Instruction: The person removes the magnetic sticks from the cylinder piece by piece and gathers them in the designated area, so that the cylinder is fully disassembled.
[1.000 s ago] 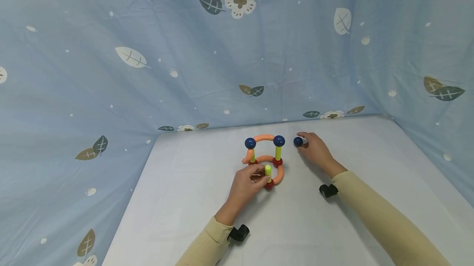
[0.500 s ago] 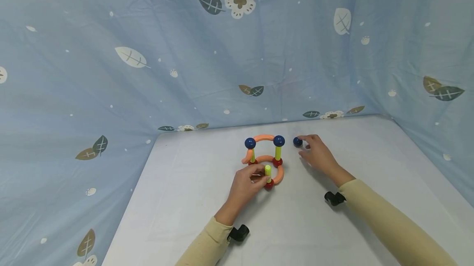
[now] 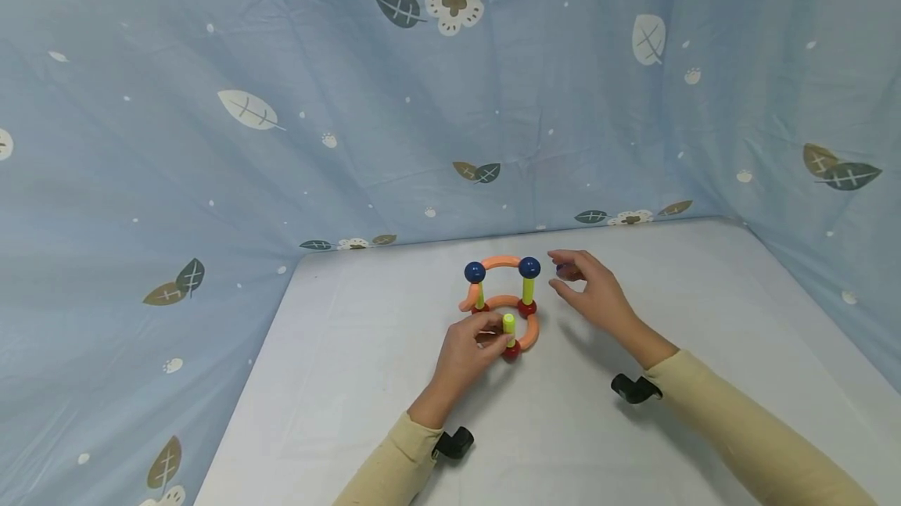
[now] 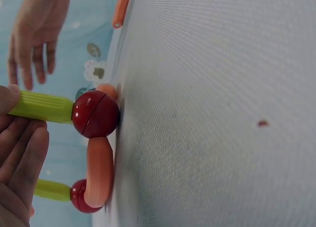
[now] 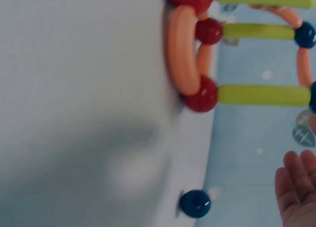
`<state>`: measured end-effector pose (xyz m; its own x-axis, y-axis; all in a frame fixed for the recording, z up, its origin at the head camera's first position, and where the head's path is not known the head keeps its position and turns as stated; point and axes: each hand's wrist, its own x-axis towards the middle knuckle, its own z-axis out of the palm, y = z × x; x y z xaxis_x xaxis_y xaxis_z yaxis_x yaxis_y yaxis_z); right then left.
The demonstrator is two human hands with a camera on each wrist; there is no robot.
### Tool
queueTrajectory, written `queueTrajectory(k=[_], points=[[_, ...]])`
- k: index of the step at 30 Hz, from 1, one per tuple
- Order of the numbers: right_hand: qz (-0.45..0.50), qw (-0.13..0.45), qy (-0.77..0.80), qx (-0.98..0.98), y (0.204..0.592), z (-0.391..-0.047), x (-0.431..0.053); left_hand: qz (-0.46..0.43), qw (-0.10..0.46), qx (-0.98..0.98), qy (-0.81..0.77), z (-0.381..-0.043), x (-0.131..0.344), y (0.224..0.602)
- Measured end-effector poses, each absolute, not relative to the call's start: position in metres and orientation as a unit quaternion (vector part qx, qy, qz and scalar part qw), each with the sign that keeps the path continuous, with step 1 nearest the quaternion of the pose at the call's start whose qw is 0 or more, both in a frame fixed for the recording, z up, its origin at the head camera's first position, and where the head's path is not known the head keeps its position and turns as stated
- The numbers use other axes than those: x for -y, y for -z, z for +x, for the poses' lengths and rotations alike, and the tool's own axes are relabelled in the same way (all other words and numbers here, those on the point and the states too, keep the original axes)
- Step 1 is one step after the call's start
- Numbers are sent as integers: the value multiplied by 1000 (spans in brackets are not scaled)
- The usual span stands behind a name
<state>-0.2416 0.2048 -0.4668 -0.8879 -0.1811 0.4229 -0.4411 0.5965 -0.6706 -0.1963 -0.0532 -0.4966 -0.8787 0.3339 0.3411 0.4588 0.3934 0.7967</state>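
Observation:
My left hand (image 3: 470, 351) pinches an upright yellow-green rod (image 3: 509, 326) of a magnetic stick-and-ball frame. That rod stands on a red ball (image 4: 96, 113). Behind it, two more rods (image 5: 264, 94) rise from red balls to blue balls (image 3: 529, 267), joined by a curved orange stick (image 3: 502, 261). Another orange curve (image 3: 470, 299) hangs at the left blue ball. My right hand (image 3: 594, 291), fingers spread, hovers right of the frame. A loose blue ball (image 5: 195, 203) lies on the table, apart from the fingers in the right wrist view; the head view shows it partly hidden behind them.
A white-covered table (image 3: 352, 381) carries the frame, with a blue patterned curtain (image 3: 394, 99) hanging along its back. An orange stick (image 4: 122, 9) lies on the table near the top of the left wrist view. Black wrist cameras (image 3: 636, 389) sit under both wrists.
My right hand has come away from the loose blue ball, then shifted slightly left and up, its fingers now in front of the ball. The left hand keeps its grip on the rod.

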Motion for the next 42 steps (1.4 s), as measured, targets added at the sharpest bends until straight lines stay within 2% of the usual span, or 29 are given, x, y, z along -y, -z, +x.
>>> queueTrajectory(k=[11, 22, 42], points=[[211, 148, -467, 846, 457, -240, -188, -238, 63, 834, 494, -197, 53, 498], [209, 171, -462, 845, 455, -240, -176, -238, 62, 832, 497, -197, 53, 499], [209, 170, -460, 846, 455, -243, -172, -246, 71, 833, 490, -196, 54, 499]])
